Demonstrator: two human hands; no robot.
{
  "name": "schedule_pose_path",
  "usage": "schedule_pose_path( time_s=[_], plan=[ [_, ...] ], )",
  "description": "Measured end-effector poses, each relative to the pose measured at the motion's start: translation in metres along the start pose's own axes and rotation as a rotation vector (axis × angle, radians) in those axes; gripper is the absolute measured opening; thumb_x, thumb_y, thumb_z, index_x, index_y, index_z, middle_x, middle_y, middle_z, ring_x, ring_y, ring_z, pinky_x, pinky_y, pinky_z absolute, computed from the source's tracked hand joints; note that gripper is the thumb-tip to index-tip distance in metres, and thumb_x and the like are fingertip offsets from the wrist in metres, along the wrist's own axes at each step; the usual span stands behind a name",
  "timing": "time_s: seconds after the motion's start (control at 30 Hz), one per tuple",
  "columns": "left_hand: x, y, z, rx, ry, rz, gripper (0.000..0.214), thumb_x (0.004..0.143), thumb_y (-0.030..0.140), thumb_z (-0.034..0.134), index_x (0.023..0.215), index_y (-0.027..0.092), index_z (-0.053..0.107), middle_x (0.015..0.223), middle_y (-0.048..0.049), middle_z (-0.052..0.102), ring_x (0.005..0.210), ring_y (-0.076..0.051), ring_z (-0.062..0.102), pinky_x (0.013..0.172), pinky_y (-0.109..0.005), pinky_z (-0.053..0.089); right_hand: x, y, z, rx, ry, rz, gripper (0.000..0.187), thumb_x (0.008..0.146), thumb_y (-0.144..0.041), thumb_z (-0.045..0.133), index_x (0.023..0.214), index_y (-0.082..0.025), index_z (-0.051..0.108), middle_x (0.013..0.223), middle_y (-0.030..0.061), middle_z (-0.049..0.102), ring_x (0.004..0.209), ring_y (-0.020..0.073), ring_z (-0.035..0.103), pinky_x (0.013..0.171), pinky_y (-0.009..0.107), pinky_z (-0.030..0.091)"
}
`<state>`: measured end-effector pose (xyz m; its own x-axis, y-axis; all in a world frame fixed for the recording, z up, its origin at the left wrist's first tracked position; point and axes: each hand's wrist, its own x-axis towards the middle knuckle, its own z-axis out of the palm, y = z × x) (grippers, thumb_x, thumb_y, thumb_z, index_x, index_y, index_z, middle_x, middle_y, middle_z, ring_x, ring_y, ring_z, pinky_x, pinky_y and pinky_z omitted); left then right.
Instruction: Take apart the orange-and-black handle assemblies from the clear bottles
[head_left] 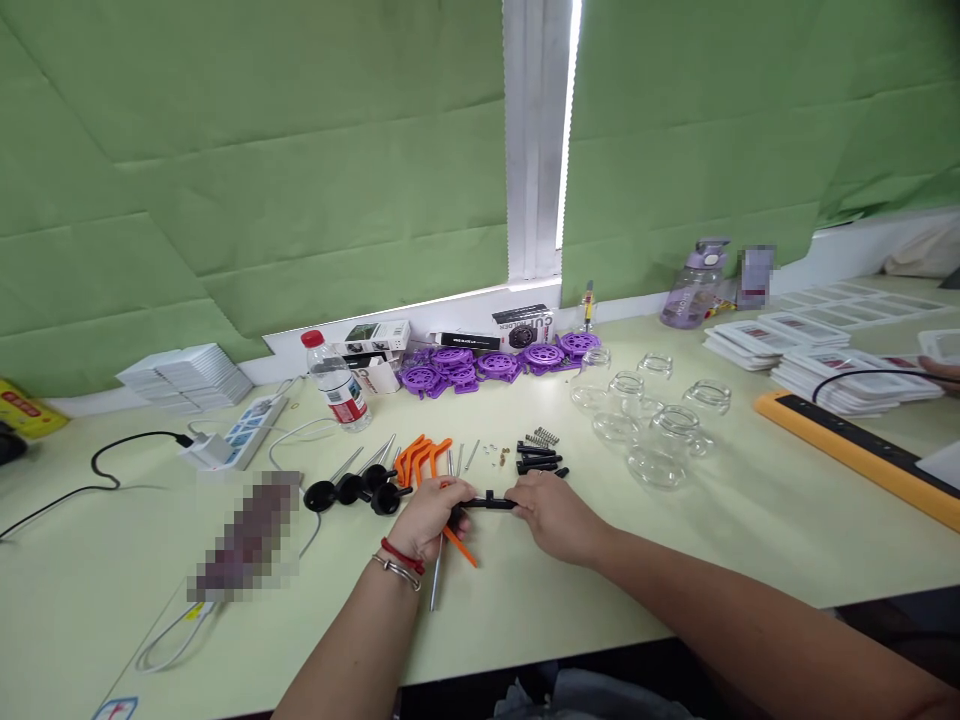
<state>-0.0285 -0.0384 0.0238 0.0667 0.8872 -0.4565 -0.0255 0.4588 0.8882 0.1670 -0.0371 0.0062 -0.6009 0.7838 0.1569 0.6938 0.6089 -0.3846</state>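
My left hand (pixel 429 517) and my right hand (pixel 553 514) are both closed on the ends of a thin black plastic part (pixel 487 502), held low over the table. An orange handle piece (pixel 459 547) and a metal rod (pixel 437 580) stick out under my left hand. Just beyond lie more orange handles (pixel 420 457), black round knobs on rods (pixel 352 490), small black tubes (pixel 538 460), springs (pixel 547 436) and tiny screws (pixel 499 455).
Purple plastic discs (pixel 487 365), small boxes (pixel 375 338) and a water bottle (pixel 339 383) stand at the back. Clear glass jars (pixel 652 425) sit right of centre. A power strip (pixel 236 432) with cables lies left. Stacked cards (pixel 817 365) and an orange-edged board (pixel 862 450) are at right.
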Motion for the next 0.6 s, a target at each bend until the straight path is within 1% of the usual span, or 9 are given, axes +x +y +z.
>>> schedule_pose_path(
  time_s=[0.1,0.17,0.2,0.27,0.33,0.43,0.53,0.6],
  plan=[
    [0.001,0.001,0.000,-0.033,0.057,-0.013,0.017,0.066,0.024,0.067,0.066,0.017,0.052,0.058,0.0003,0.051,0.045,-0.013,0.054,0.036,-0.022,0.040,-0.003,0.007,-0.004,-0.004,0.015,0.052,0.022,0.085,-0.011,0.046,0.078,-0.015,0.066,0.077,0.0073,0.064,0.077,0.0193,0.055,0.069,0.029,0.038],
    [0.001,0.000,0.001,-0.012,0.126,0.003,0.019,0.068,0.027,0.067,0.068,0.017,0.052,0.064,-0.0017,0.054,0.053,-0.015,0.058,0.040,-0.023,0.043,-0.008,0.016,-0.008,0.003,0.043,0.104,0.024,0.086,-0.013,0.044,0.086,-0.015,0.069,0.082,0.0086,0.065,0.081,0.0209,0.056,0.072,0.031,0.040],
    [0.001,-0.001,0.002,0.034,0.159,0.027,0.018,0.069,0.030,0.066,0.069,0.017,0.052,0.065,-0.0019,0.054,0.056,-0.015,0.058,0.042,-0.024,0.043,-0.011,0.021,-0.010,0.016,0.055,0.128,0.026,0.087,-0.015,0.044,0.091,-0.016,0.069,0.085,0.0091,0.065,0.084,0.0218,0.057,0.073,0.031,0.041],
    [0.003,-0.005,0.004,0.199,0.232,0.124,0.019,0.072,0.035,0.063,0.071,0.018,0.054,0.065,-0.0014,0.054,0.058,-0.015,0.057,0.046,-0.025,0.044,-0.019,0.030,-0.015,0.053,0.062,0.161,0.028,0.088,-0.018,0.043,0.099,-0.017,0.069,0.089,0.0090,0.066,0.088,0.0228,0.057,0.076,0.033,0.042],
    [0.005,-0.011,0.007,0.422,0.340,0.269,0.022,0.073,0.040,0.062,0.077,0.019,0.056,0.068,-0.0017,0.056,0.062,-0.016,0.056,0.053,-0.028,0.046,-0.027,0.039,-0.018,0.088,0.050,0.164,0.030,0.089,-0.021,0.042,0.103,-0.019,0.069,0.091,0.0083,0.066,0.089,0.0229,0.057,0.077,0.034,0.043],
    [0.008,-0.017,0.010,0.735,0.500,0.462,0.028,0.074,0.043,0.062,0.090,0.020,0.057,0.082,-0.0043,0.061,0.072,-0.019,0.057,0.065,-0.034,0.048,-0.038,0.045,-0.020,0.117,0.040,0.124,0.032,0.089,-0.023,0.041,0.107,-0.020,0.068,0.093,0.0081,0.067,0.089,0.0227,0.057,0.078,0.035,0.045],
    [0.006,-0.016,0.014,0.959,0.554,0.569,0.024,0.079,0.039,0.058,0.094,0.019,0.057,0.090,-0.0072,0.062,0.083,-0.023,0.058,0.069,-0.036,0.047,-0.043,0.046,-0.017,0.125,0.061,0.070,0.032,0.088,-0.022,0.043,0.109,-0.020,0.068,0.092,0.0081,0.067,0.089,0.0225,0.058,0.080,0.035,0.045],
    [0.002,-0.012,0.019,1.080,0.571,0.673,0.021,0.082,0.035,0.056,0.093,0.018,0.058,0.094,-0.0091,0.062,0.089,-0.025,0.056,0.074,-0.039,0.046,-0.044,0.045,-0.016,0.126,0.078,0.049,0.032,0.088,-0.021,0.043,0.108,-0.021,0.068,0.088,0.0079,0.067,0.088,0.0222,0.058,0.079,0.035,0.045]
  ],
)
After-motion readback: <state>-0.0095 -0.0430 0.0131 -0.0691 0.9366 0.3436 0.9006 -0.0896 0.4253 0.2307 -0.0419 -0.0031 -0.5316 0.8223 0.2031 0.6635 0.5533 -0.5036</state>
